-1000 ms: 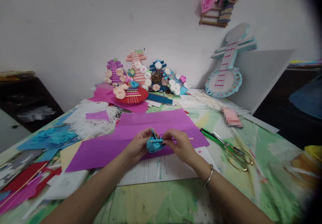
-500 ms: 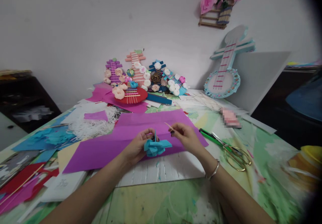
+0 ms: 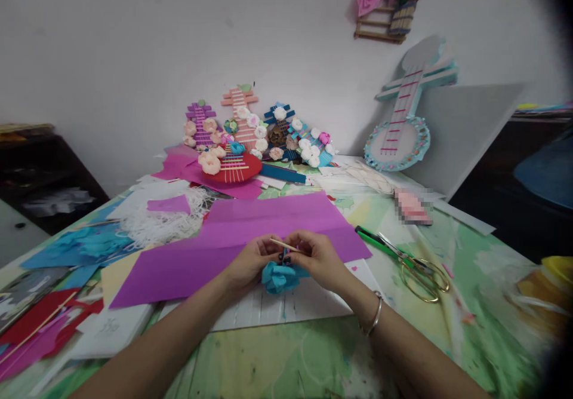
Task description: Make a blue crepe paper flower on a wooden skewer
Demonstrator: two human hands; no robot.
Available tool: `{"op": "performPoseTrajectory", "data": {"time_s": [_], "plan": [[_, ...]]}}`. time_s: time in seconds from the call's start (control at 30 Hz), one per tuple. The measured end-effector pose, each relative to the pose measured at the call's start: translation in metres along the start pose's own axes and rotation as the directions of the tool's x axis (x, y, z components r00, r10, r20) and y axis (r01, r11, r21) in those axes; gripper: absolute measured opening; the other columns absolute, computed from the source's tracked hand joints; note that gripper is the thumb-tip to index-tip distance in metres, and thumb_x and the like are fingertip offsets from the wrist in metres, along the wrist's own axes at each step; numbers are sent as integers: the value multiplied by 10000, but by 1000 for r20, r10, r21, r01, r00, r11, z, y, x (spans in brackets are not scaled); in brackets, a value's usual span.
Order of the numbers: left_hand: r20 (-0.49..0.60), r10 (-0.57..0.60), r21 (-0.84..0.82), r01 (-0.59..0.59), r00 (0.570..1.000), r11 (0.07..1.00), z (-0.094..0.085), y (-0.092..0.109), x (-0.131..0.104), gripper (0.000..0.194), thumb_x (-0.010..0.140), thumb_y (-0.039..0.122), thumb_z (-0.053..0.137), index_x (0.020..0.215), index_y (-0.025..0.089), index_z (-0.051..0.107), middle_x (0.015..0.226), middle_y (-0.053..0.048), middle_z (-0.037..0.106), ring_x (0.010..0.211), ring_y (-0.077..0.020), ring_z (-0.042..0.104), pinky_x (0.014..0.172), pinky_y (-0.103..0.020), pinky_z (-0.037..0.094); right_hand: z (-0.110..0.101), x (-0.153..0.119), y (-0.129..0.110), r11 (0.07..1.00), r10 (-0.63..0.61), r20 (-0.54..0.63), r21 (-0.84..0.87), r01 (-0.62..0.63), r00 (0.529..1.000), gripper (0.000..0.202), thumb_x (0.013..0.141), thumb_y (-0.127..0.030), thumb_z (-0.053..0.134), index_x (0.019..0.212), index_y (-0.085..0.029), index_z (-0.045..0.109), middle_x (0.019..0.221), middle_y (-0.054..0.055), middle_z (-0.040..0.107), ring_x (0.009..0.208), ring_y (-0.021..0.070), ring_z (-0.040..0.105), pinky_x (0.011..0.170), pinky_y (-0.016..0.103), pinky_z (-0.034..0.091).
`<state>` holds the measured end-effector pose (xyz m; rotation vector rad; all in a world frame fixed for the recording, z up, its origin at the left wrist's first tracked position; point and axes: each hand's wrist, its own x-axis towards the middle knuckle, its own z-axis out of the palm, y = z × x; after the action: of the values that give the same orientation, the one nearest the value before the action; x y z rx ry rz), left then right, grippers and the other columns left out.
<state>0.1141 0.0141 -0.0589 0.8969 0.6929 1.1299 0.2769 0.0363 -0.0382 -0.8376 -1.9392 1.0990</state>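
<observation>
A blue crepe-paper flower (image 3: 280, 277) hangs petals down below my fingers, over the edge of a purple paper sheet (image 3: 179, 267) and a white board (image 3: 313, 303). My left hand (image 3: 255, 263) pinches its thin upright stem from the left. In my right hand (image 3: 316, 257), fingertips hold a thin pale stick (image 3: 283, 244), which lies nearly level across the top of the stem. The fingertips of both hands meet around the stem, and part of it is hidden behind them.
Gold-handled scissors (image 3: 423, 276) and a green cutter (image 3: 378, 242) lie right of my hands. White shredded paper (image 3: 170, 226) and blue crepe paper (image 3: 89, 243) are on the left. Decorated paper instruments (image 3: 233, 169) stand at the back. A yellow-lidded container (image 3: 550, 285) is far right.
My right hand has moved left and down to meet my left hand, bringing the pale stick to the stem. The blue flower is slightly lower.
</observation>
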Motion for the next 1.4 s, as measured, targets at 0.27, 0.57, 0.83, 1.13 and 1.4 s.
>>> {"op": "performPoseTrajectory", "data": {"time_s": [0.27,0.57,0.83,1.13,1.4], "plan": [[-101,33,75,-26,994,997,-1,1,0,255,505,194,826,655,102,642,623,-26,659,507,-88,568,475,-181,433,2,1,5,996,-7,-76,-93,0,997,65,682,-181,651,723,-158,607,586,-35,491,558,82,413,498,184,294],[-122,101,154,-82,987,985,-8,-2,4,237,504,190,817,616,107,626,624,-22,654,519,-96,565,501,-204,441,2,0,0,979,-57,-119,-203,32,991,90,671,-173,667,659,-155,580,555,-47,480,524,72,396,501,186,291],[-97,120,130,-107,988,986,-2,2,2,289,551,252,809,661,122,576,567,25,572,483,-60,497,461,-163,384,0,-1,-3,997,53,-62,-53,-56,997,109,677,-200,632,667,-164,531,510,-62,417,479,65,374,449,177,268],[-70,132,95,-125,989,988,-4,1,2,295,597,257,789,697,138,538,617,12,595,498,-70,523,475,-168,400,-5,2,-1,980,103,0,169,-101,995,147,693,-226,608,676,-163,477,563,-54,452,485,52,393,441,168,293],[-126,203,124,-188,971,974,-4,3,1,293,573,194,796,739,137,562,655,12,604,578,-86,565,543,-181,435,-7,5,3,984,86,-17,161,-82,996,125,701,-252,618,729,-153,546,602,-32,508,545,79,455,491,188,341]]}}
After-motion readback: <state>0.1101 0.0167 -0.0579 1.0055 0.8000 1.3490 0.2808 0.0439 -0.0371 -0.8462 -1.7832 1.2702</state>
